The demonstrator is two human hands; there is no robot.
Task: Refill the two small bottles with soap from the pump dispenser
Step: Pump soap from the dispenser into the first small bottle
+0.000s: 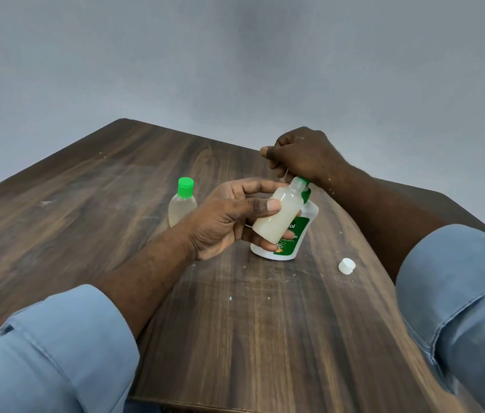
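Apparently you are well into the second half. Your left hand point(229, 219) grips the uncapped small bottle point(277, 216), tilted with its mouth up at the nozzle of the pump dispenser point(302, 231). The bottle looks nearly full of pale soap. Your right hand point(301, 153) is curled over the pump head, seemingly pressing down. The green-capped bottle point(183, 204) stands closed on the tabletop point(235, 323) to the left and is probably already filled. What's left is to top off, then fit the white cap point(347, 266) lying to the right. Your fingers hide the pump head and nozzle tip, so I cannot tell whether soap is flowing.
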